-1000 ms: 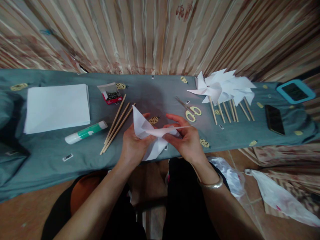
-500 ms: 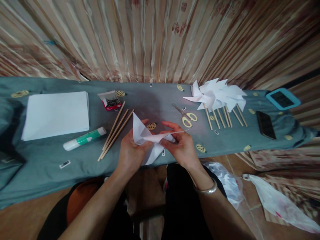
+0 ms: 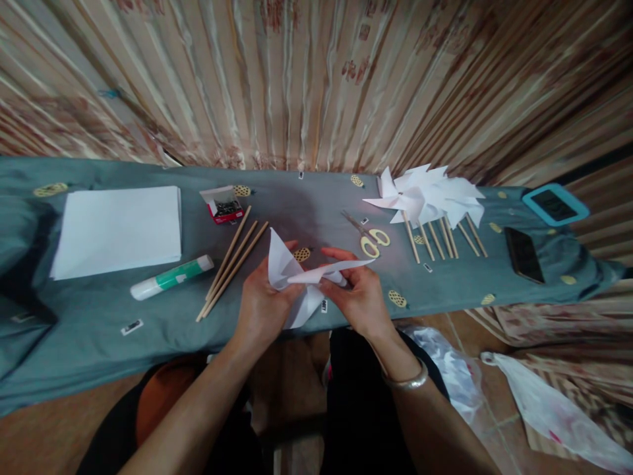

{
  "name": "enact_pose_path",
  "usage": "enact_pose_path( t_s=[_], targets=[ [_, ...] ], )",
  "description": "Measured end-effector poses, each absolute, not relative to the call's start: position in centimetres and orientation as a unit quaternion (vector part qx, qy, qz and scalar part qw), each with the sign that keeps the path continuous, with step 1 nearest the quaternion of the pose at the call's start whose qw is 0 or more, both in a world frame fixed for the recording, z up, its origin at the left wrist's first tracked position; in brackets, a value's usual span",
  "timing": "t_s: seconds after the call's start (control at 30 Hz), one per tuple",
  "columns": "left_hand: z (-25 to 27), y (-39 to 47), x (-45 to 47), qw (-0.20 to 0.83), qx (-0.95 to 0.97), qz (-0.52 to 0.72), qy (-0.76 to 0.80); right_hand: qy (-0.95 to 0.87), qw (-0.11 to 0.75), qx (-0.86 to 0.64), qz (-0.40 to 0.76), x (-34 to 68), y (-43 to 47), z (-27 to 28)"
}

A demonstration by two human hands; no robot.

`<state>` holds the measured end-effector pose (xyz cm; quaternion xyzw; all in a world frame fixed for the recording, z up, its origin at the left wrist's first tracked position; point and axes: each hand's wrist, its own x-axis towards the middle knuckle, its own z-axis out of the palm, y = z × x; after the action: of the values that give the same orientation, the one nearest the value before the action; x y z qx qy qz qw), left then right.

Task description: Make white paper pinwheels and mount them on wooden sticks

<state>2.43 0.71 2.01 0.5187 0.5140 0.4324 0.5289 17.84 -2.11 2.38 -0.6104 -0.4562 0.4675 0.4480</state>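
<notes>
A white paper pinwheel [image 3: 307, 290], its blades curled toward the middle, is held between both hands over the front of the table. My left hand [image 3: 264, 300] grips its left side, with the thumb pressed near the centre. From the other side my right hand [image 3: 359, 293] pinches it, thumb also near the centre and index finger stretched out. No stick shows on this pinwheel. Left of my hands lie three wooden sticks [image 3: 232, 270]; beyond my right hand lie scissors [image 3: 368, 239] with pale yellow handles.
A small red box [image 3: 225, 208] of dark pins stands open near a stack of white paper [image 3: 119, 231] and a green-and-white tube [image 3: 173, 277]. Several finished pinwheels [image 3: 430, 191] on sticks lie at the right, then a phone [image 3: 524, 254] and a blue-framed device [image 3: 556, 203].
The pinwheel's right-hand blade now lies flatter and shows more of its face. Both hands keep their hold. The whole view has shifted slightly.
</notes>
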Motion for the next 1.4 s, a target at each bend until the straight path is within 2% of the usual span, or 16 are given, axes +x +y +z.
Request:
enact_pose_path(
  t_s=[0.7,1.1,1.4],
  targets=[
    [1.5,0.7,2.5,0.497,0.544,0.420,0.529,-0.481,0.467,-0.612,0.421,17.8,-2.1,1.2],
    [1.7,0.7,2.5,0.482,0.562,0.421,0.525,-0.475,0.476,-0.588,0.450,17.7,-2.0,1.4],
    [1.7,0.7,2.5,0.534,0.524,0.426,0.509,-0.463,0.485,-0.566,0.479,17.9,-1.9,1.9]
  ],
)
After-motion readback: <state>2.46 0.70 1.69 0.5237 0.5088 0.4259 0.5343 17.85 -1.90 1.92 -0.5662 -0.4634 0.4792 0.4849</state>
